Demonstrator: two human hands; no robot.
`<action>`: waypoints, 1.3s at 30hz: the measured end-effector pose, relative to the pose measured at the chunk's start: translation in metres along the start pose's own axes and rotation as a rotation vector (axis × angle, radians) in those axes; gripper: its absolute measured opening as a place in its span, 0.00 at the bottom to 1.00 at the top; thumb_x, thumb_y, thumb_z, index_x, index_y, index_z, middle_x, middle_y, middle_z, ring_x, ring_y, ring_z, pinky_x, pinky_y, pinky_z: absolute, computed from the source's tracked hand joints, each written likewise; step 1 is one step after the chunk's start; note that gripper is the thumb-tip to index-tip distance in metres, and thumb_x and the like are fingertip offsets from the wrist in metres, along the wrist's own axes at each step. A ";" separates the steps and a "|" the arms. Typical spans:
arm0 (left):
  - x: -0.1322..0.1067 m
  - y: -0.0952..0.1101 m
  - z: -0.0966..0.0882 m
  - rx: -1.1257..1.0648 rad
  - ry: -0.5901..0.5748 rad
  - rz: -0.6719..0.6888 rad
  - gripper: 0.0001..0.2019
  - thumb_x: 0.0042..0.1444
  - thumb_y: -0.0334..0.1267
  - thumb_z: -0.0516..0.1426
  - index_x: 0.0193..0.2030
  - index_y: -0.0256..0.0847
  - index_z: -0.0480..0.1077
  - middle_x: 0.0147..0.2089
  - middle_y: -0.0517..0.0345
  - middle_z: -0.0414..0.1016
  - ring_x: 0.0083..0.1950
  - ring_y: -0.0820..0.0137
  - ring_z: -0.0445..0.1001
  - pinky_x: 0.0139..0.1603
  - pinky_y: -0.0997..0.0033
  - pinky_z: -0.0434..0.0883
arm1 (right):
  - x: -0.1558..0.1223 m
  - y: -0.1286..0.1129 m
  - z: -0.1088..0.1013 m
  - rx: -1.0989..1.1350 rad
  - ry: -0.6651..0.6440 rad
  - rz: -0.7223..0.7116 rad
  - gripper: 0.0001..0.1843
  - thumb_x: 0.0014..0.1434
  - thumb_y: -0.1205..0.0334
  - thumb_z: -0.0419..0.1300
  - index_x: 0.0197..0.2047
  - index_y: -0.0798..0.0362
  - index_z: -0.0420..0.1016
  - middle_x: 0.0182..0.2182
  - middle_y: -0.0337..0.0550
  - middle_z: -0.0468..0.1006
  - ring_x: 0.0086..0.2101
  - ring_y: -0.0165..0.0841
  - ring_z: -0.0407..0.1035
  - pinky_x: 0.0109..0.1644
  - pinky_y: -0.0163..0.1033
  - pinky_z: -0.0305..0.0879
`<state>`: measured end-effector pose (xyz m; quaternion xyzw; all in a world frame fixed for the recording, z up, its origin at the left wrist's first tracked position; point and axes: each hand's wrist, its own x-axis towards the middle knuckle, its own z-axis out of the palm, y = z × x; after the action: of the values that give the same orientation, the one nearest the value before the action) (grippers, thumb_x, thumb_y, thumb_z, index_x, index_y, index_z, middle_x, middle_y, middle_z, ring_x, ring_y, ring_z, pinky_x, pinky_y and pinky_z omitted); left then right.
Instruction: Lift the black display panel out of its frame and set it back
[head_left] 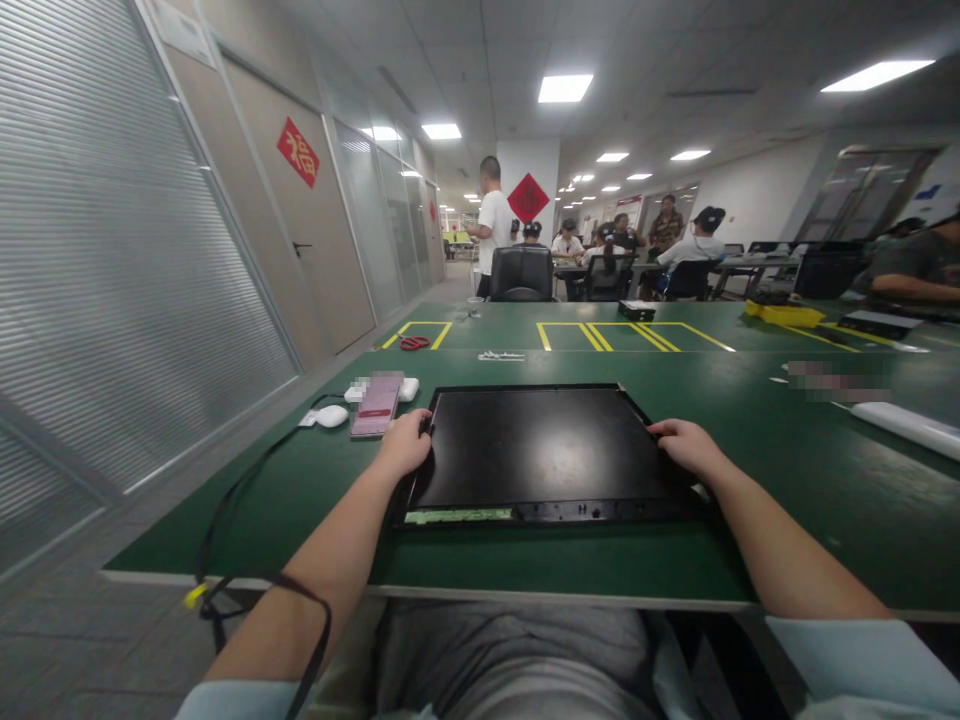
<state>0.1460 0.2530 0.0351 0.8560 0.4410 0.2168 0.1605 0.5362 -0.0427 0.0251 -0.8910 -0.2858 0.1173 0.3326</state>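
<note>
A flat black display panel [551,447] lies in front of me on the green table. Along its near edge runs a dark strip, with a green circuit-board strip [457,516] showing at the left. My left hand [407,441] is closed on the panel's left edge, thumb near the upper corner. On the opposite side, my right hand [686,448] pinches the right edge with its fingertips. The undersides of the fingers are partly hidden by the panel.
Left of the panel are a phone [376,405], a white device with a black cable [255,465], and red scissors [415,343]. A white bar [907,425] lies at right. Farther back are a yellow tray [784,314], a small black box [636,311] and several people.
</note>
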 end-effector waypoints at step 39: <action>0.007 0.010 0.000 -1.275 0.073 -0.467 0.24 0.42 0.19 0.62 0.47 0.42 0.77 0.47 0.52 0.82 0.35 0.67 0.81 0.36 0.69 0.78 | 0.012 0.013 0.001 -0.099 0.001 -0.026 0.15 0.53 0.69 0.61 0.44 0.55 0.82 0.37 0.47 0.84 0.36 0.37 0.77 0.40 0.36 0.69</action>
<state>0.1564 0.2530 0.0416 0.4683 0.4054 0.4227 0.6615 0.5515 -0.0428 0.0160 -0.9026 -0.3029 0.0983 0.2896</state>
